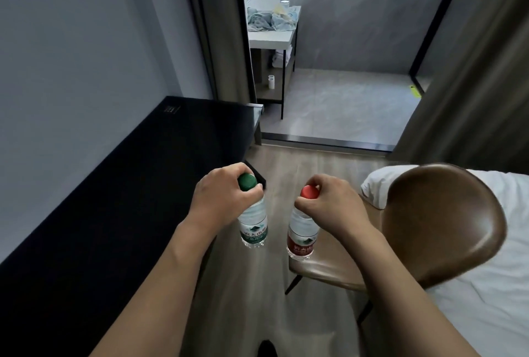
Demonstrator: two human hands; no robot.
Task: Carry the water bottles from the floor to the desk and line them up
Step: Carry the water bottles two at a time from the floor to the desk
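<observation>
My left hand (220, 199) grips the neck of a clear water bottle with a green cap and green label (253, 228). My right hand (332, 202) pinches the neck of a second bottle with a red cap and red label (302, 238). Both bottles hang upright in the air above the wooden floor, side by side, about a hand's width apart. The long black desk (120, 199) runs along the wall on the left, and its near edge lies just left of the green-capped bottle.
A brown chair (438, 228) stands right of the bottles, its seat under the red-capped one. A bed with white sheets (486, 285) lies behind it. Ahead, a doorway between curtains opens onto a tiled room with a white table (272, 36) bearing crumpled cloth.
</observation>
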